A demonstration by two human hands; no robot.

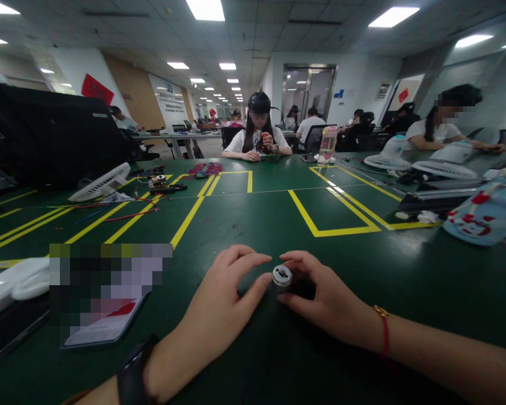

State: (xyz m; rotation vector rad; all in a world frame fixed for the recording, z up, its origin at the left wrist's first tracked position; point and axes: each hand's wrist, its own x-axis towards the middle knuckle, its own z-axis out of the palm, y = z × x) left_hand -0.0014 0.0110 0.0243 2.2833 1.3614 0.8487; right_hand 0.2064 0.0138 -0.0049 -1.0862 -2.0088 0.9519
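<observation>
A small silver cylindrical motor (282, 275) stands upright on the green table, its round end face with a dark centre and small holes turned up. My left hand (230, 289) is on its left, fingers stretched and apart, the thumb tip right beside the motor's rim; whether it touches I cannot tell. From the right, my right hand (320, 289) curves loosely around the motor, index finger behind it and thumb in front. Its fingers are apart, with no firm grip visible. The motor's lower right side lies in shadow.
A phone (105, 332) lies left of my left arm, beside a white device (14, 287). Further off are a white fan (101, 184), tangled wires (202, 170) and yellow tape lines (346, 231). A blue bag-like item (484, 216) stands right. Across the table sits a co-worker (257, 135).
</observation>
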